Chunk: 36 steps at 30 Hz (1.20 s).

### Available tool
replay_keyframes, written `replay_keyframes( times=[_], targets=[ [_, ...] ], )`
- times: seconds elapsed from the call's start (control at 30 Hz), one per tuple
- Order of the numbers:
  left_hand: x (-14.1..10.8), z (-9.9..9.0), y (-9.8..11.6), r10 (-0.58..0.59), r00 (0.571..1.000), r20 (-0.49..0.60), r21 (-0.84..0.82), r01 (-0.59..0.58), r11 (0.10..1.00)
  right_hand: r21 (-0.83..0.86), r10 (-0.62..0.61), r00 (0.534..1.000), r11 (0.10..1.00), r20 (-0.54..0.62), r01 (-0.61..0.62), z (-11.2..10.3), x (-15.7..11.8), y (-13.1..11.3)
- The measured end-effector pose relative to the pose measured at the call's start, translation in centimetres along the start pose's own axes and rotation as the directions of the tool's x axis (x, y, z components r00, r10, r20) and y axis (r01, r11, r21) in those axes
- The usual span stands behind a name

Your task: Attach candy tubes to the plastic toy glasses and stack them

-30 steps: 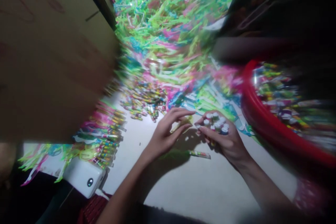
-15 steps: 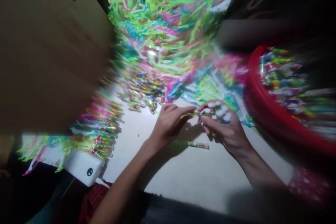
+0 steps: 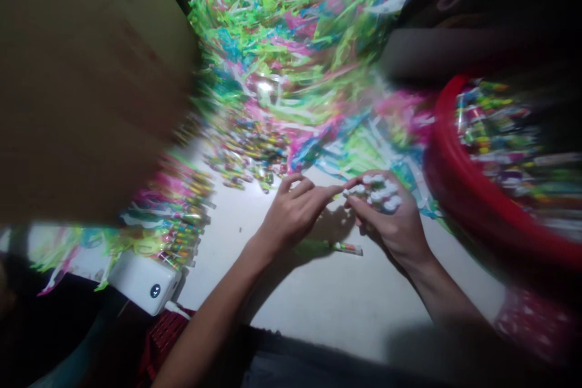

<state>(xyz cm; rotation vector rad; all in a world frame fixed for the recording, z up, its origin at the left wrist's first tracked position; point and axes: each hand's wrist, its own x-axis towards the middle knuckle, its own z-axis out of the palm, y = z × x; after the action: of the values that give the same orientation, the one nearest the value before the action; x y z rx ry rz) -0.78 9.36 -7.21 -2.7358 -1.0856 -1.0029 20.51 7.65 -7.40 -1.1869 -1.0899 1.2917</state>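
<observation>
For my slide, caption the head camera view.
Right hand holds white-capped tubes near the left hand, shredded plastic strips beyond.

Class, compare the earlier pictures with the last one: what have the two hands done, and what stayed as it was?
The left hand has uncurled and moved up and right, its fingertips now reaching toward the white-capped tubes held in the right hand. The right hand has kept hold of them. The striped tube still lies on the table.
</observation>
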Motion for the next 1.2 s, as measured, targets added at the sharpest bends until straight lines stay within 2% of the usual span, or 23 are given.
replay_keyframes(
  times=[0.17, 0.27, 0.4, 0.53, 0.7, 0.87, 0.97, 1.1, 1.13, 1.2],
  targets=[
    [-0.1, 0.2, 0.1, 0.014, 0.999, 0.037, 0.015, -0.015, 1.0, -0.144, -0.114, 0.993, 0.983, -0.014, 0.111, 0.2, -0.1, 0.1],
    [0.1, 0.2, 0.3, 0.02, 0.999, 0.042, 0.018, -0.02, 1.0, -0.252, -0.21, 0.978, 0.946, 0.008, 0.205, 0.0, -0.2, 0.6],
    [0.2, 0.2, 0.7, 0.018, 0.999, 0.038, 0.039, -0.019, 0.999, -0.381, -0.279, 0.959, 0.883, 0.044, 0.275, -0.4, -0.3, 1.4],
    [0.1, 0.3, 0.9, 0.004, 0.999, 0.042, 0.042, -0.006, 0.999, -0.431, -0.252, 0.966, 0.866, 0.064, 0.255, -0.5, -0.5, 1.6],
    [-0.1, 0.8, 1.1, -0.026, 0.997, 0.067, -0.04, 0.029, 0.999, -0.458, -0.198, 0.973, 0.859, 0.118, 0.23, -0.4, -0.8, 1.4],
    [-0.1, 1.0, 0.7, -0.091, 0.992, 0.082, -0.097, 0.099, 0.99, -0.411, -0.149, 0.981, 0.892, 0.121, 0.186, -0.5, -0.8, 1.5],
    [0.1, 0.2, 0.1, -0.106, 0.97, 0.217, -0.114, 0.133, 0.984, -0.417, -0.163, 0.986, 0.894, 0.032, 0.161, -0.5, -0.5, 1.7],
    [0.4, -1.8, -0.3, -0.126, 0.89, 0.438, -0.218, 0.242, 0.946, -0.525, -0.195, 0.964, 0.848, -0.179, 0.074, -0.7, 0.2, 2.3],
    [0.4, -2.2, -0.3, -0.116, 0.877, 0.466, -0.228, 0.246, 0.942, -0.504, -0.168, 0.964, 0.863, -0.205, 0.043, -0.8, 0.4, 2.4],
    [0.4, -2.6, -0.3, -0.093, 0.883, 0.461, -0.221, 0.215, 0.951, -0.434, -0.11, 0.971, 0.901, -0.212, 0.007, -1.0, 0.7, 2.7]
  ],
)
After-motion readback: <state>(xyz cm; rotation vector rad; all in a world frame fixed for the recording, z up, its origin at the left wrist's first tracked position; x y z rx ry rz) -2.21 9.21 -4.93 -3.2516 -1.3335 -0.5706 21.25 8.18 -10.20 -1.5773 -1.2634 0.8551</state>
